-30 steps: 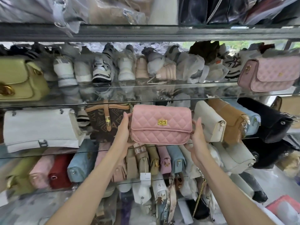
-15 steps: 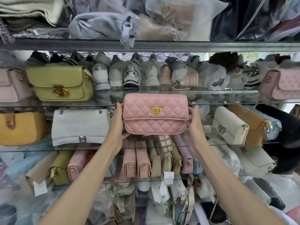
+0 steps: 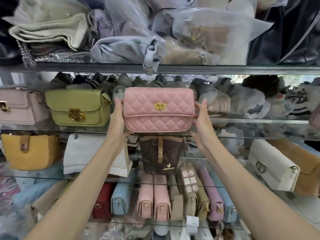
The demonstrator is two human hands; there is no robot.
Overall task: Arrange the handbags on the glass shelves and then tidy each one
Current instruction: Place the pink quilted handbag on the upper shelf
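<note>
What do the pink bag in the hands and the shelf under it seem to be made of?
Pink quilted bag: likely matte leather or faux leather, judging by its soft diamond stitching; its clasp looks like shiny gold metal. Shelf: clear glass, since bags below show through it and it reflects light.

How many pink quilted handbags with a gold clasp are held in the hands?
1. The pink quilted handbag is held between the left hand and right hand, before the glass shelf; others may be hidden.

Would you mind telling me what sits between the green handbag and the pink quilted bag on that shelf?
In the head view, only the left hand, gripping the pink quilted bag beside the green handbag.
</note>
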